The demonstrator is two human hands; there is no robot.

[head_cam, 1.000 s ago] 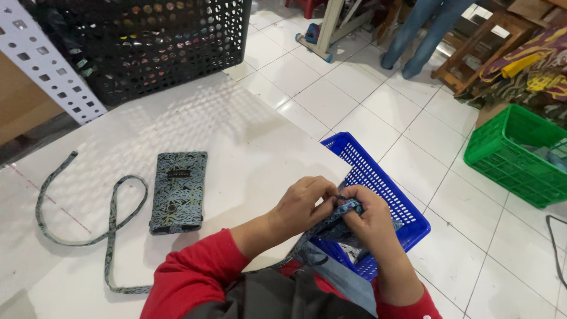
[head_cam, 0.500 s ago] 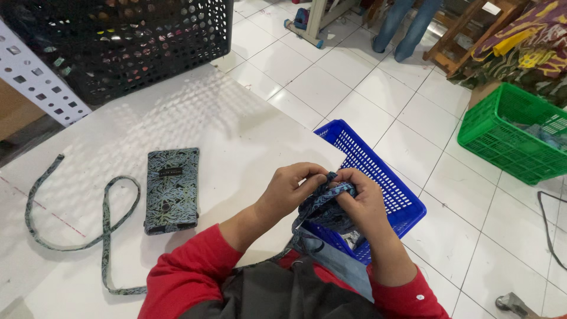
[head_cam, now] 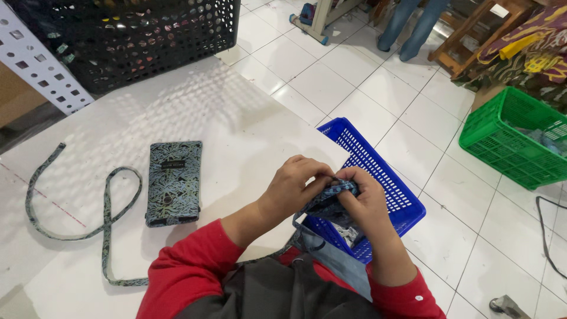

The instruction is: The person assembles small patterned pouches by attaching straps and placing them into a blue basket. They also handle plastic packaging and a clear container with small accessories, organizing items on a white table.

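Two hands are busy here, both pinched onto one small batik fabric piece [head_cam: 331,198] held up just above the near edge of the white worktop [head_cam: 195,106]. Left hand [head_cam: 292,186] comes in from nine o'clock, fingers curled over the top edge of the cloth, thumb tucked underneath. Right hand [head_cam: 366,204] meets it from three o'clock, fingertips [head_cam: 345,177] closed tight on the same edge. So both grips are closed on the fabric, knuckle almost touching knuckle, no gap to speak of between them.

And the piece itself? Its long axis runs roughly from ten o'clock to four o'clock, sagging down from the pinch toward the person's lap, where a grey-blue flap [head_cam: 339,269] hangs below. Neither hand is nearer than the other; the cloth sits dead centre between them, though the right hand covers more of it.

Directly beneath and beyond the hands, at about one o'clock, sits a blue plastic basket [head_cam: 378,171], its near end hidden under the work. Away at nine o'clock on the worktop lies a finished-looking batik pouch [head_cam: 173,180], flat, long side pointing to twelve. Further left again, a batik strap [head_cam: 88,227] loops loosely across the surface, well apart from both hands.

Up at eleven o'clock stands a big black perforated crate [head_cam: 136,41]; off at three o'clock, on the tiled floor [head_cam: 331,82], a green basket [head_cam: 514,139]. Another person's legs [head_cam: 410,26] show at one o'clock, well clear.
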